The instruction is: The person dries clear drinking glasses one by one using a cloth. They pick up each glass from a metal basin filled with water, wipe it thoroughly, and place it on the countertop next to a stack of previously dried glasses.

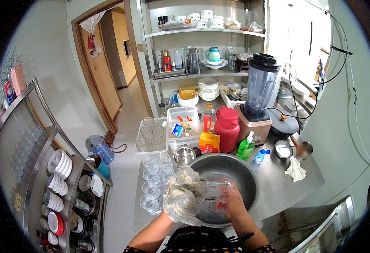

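Observation:
A beige, rough-woven cloth (181,195) covers my left hand (167,216), which grips it; the fingers are hidden beneath. My right hand (232,199) is wrapped round a clear drinking glass (215,189), tilted on its side with its other end against the cloth. Both hands are over a wide grey basin (247,177), and what looks like another glass shows faintly below the held one. To the left of the cloth stand several clear glasses (150,188) in rows on the metal table (286,189).
Behind the basin are a steel bowl (184,156), a yellow-and-red box (209,143), a red jug (226,128), a green soap bottle (246,146) and a blender (263,86). A white bin (152,135) holds more glasses. Crockery fills the left rack (58,130).

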A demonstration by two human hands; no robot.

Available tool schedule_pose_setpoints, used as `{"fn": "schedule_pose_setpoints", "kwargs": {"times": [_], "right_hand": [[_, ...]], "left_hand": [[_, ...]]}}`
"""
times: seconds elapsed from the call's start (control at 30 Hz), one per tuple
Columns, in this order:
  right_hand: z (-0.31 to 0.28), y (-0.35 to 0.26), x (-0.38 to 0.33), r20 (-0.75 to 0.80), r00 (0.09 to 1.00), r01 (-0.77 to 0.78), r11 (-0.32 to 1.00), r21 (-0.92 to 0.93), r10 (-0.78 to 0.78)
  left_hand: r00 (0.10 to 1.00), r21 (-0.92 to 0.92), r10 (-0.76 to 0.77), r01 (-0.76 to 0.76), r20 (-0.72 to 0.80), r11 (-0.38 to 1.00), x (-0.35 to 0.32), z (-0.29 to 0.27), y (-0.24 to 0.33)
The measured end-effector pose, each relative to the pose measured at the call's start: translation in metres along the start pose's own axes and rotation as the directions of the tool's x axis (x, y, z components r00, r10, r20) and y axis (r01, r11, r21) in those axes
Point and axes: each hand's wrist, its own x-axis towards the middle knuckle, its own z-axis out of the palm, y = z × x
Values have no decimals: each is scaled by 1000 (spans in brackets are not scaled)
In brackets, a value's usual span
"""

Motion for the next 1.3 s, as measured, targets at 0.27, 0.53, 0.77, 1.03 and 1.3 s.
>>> {"fn": "schedule_pose_setpoints", "kwargs": {"times": [0.27,0.53,0.77,1.03,1.3], "right_hand": [[-1,4,-2,8,994,108,986,-126,-108],[6,4,-8,82,991,116,975,-189,-102],[0,14,-5,211,921,386,837,-388,-327],[-12,15,6,535,586,768,208,-606,-608],[-16,16,15,506,642,766,439,-470,-576]], "left_hand": [[948,749,-177,-86,264,657,-20,22,-1],[879,913,-275,-407,389,-12,-10,-9,-1],[907,699,-339,74,248,711,-18,13,3],[900,58,-436,436,-16,898,-14,-2,-4],[997,594,-35,-16,74,804,-24,26,13]]}}
